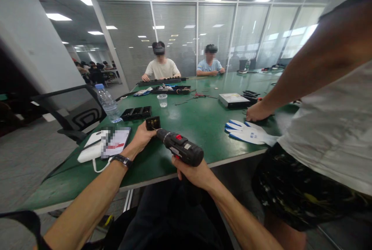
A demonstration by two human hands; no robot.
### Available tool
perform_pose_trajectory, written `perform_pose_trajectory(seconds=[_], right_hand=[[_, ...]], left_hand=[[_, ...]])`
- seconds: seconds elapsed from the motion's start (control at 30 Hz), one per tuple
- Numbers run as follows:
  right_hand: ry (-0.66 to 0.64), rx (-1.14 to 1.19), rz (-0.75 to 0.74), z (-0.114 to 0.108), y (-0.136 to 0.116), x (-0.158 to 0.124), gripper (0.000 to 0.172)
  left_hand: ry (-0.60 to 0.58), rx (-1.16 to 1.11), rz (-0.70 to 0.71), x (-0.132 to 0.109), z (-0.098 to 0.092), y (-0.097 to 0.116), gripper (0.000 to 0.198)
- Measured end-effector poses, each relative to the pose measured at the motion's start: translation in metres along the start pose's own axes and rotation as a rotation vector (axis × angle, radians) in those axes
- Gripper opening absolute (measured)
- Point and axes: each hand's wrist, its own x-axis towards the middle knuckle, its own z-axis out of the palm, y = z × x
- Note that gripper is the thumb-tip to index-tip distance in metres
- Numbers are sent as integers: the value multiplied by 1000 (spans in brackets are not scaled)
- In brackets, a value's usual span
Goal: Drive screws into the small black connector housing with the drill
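Note:
My right hand (pixel 190 170) is wrapped round the grip of a black cordless drill (pixel 183 147) with red switches. The drill points forward and left. Its tip meets, or comes very close to, a small black part (pixel 153 123) with brass-coloured pieces inside. My left hand (pixel 143 135) grips that black part by its left side and holds it up at the table's near side. Whether the bit touches it I cannot tell. Just behind my left hand lies a similar black tray-like part (pixel 136 113) with several compartments.
A water bottle (pixel 108 102), a white power bank (pixel 92 145) with cable and a phone (pixel 117 141) lie left. A plastic cup (pixel 162 100) stands ahead. At right are a glove (pixel 245 131), a boxy device (pixel 233 100) and a standing person's hand (pixel 257 111). Two people sit opposite.

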Motion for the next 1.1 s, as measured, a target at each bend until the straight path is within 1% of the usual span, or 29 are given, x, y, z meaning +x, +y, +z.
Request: perform_pose_trajectory(seconds=[0.1, 0.33, 0.43, 0.57, 0.67, 0.77, 0.97, 1.1], right_hand=[[5, 59, -31, 1, -1, 0, 11], [10, 81, -15, 0, -11, -3, 15], [3, 63, -23, -1, -9, -3, 15], [6, 10, -1, 0, -2, -3, 16], [7, -36, 16, 0, -1, -3, 22], [5, -55, 7, 0, -3, -3, 27], [7, -52, -18, -1, -1, -3, 27], [-1, -67, -21, 0, 1, -3, 38]], left_hand=[[-2, -17, -15, 0, 1, 2, 57], [1, -14, -20, 0, 1, 3, 62], [0, -20, -18, 1, 0, 0, 62], [-2, -8, 8, 3, -2, -5, 56], [0, -20, 28, 3, -2, -7, 54], [0, -30, 19, 3, -1, -6, 52], [-10, -54, 34, -1, 0, -1, 49], [-17, -64, 38, -2, 0, 0, 48]])
